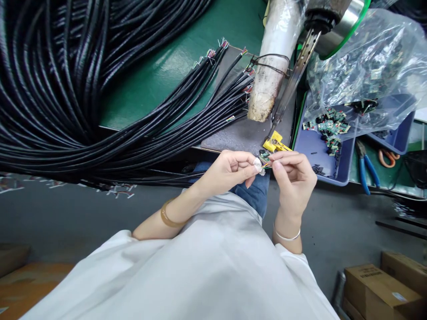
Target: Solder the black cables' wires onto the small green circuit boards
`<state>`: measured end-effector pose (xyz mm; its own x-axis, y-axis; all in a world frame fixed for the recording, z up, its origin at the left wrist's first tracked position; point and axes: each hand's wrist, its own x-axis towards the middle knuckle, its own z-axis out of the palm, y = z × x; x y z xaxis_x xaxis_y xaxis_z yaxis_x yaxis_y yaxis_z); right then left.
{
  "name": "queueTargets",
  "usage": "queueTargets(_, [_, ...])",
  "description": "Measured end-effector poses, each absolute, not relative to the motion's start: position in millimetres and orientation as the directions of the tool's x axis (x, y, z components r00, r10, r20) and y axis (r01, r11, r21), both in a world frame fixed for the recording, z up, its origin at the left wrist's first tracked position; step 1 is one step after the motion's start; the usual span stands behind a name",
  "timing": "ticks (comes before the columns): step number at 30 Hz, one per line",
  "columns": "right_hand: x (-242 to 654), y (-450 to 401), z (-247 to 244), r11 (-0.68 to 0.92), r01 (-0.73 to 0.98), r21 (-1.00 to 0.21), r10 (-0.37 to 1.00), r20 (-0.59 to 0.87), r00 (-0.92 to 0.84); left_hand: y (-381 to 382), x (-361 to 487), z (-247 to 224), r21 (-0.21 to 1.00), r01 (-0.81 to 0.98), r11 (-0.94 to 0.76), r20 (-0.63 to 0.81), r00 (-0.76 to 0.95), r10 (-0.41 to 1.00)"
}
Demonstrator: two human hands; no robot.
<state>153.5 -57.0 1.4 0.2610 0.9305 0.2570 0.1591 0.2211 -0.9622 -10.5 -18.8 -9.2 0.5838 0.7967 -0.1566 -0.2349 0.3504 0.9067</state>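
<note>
My left hand (230,171) is closed in a pinch at the table's front edge, with white wrapping on a fingertip. Thin coloured wires (266,166) stick out from that pinch. From the other side, the fingertips of my right hand (295,178) close on the same wires. Just beyond the fingers sits a small green circuit board (264,155), close to a yellow holder (276,141). A soldering iron (295,84) slants down, its tip by the yellow holder. The cable behind the wires is hidden by my left hand.
Black cables (160,120) sweep across the left, their stripped ends on a grey board (230,135). A white tube (273,58) hangs above. At right are a purple tray (347,164) of circuit boards, a plastic bag (370,53), blue-handled pliers (367,169) and orange-handled scissors (388,158).
</note>
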Motion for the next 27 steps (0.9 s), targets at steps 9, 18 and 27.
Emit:
queueTargets(9, [152.8, -59.1, 0.4, 0.364, 0.23, -0.902, 0.849, 0.423, 0.315, -17.5, -9.6, -9.6, 0.902, -0.23, 0.365, -0.185, 0.558, 0.809])
queueTargets(18, [151.5, -64.7, -7.8, 0.442, 0.278, -0.853, 0.805, 0.514, 0.296, -16.4, -11.5, -14.4, 0.881, -0.272, 0.387, -0.197, 0.534, 0.822])
queueTargets(27, [148.5, -65.3, -7.6, 0.474, 0.327, -0.817, 0.761, 0.567, 0.316, -16.6, -11.9, -11.6, 0.894, -0.251, 0.37, -0.191, 0.533, 0.824])
